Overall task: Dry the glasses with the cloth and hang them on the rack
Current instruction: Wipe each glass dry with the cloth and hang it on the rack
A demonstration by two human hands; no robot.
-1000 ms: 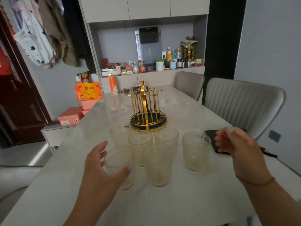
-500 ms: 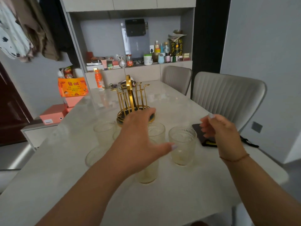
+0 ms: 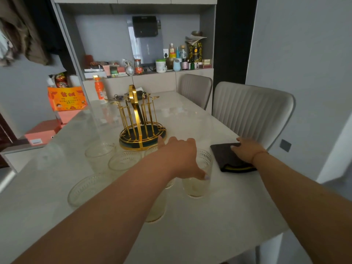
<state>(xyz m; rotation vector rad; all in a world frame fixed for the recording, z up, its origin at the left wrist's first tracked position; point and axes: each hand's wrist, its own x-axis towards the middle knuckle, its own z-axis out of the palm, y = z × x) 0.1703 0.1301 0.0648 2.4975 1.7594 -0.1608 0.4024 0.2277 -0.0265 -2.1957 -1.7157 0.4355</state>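
Now flat on the dark cloth [image 3: 226, 159], right hand [image 3: 247, 149]; left hand [image 3: 181, 159] cups ribbed glass [image 3: 198, 180].

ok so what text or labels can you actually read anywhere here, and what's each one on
None of it reads clearly.
Orange box: large yellow characters and small print, too blurred to read.
Orange bottle: label too small.
Dark patterned tin on the shelf: yellow emblem, unreadable.
Pink box: white sticker, too small.
Glasses, gold rack and dark cloth: no text visible.
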